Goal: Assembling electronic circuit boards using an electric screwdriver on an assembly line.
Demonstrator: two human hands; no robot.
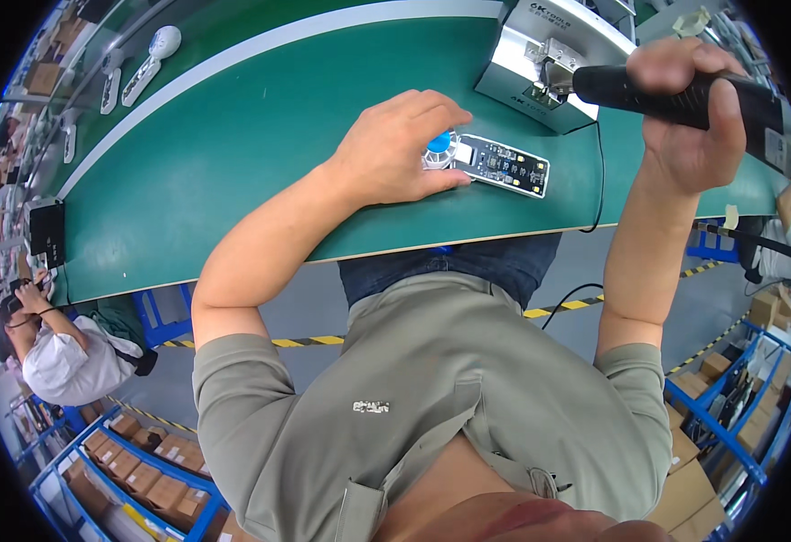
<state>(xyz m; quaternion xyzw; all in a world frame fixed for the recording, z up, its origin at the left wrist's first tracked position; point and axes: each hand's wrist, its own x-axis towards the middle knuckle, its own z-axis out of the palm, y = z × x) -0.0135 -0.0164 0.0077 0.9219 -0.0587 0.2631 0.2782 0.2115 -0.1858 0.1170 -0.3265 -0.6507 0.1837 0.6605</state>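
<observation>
My left hand (393,149) curls around the round head of a small handheld fan that lies on the green bench. The fan's handle is uncovered and shows a dark circuit board (508,166) with small light parts, pointing to the right. A blue disc sits at the middle of the fan head, partly behind my fingers. Raised at the right, my right hand (695,117) is wrapped around a black electric screwdriver (617,88). Its tip reaches to the front opening of a silver screw feeder (513,74); whether a screw is on it I cannot tell.
A black cable (600,181) runs from the feeder over the bench's near edge. White handheld fans (149,68) lie beyond the pale strip at the far left. A black box (47,233) stands at the left end, near a seated person (74,357). Blue shelves (142,470) hold cartons behind me.
</observation>
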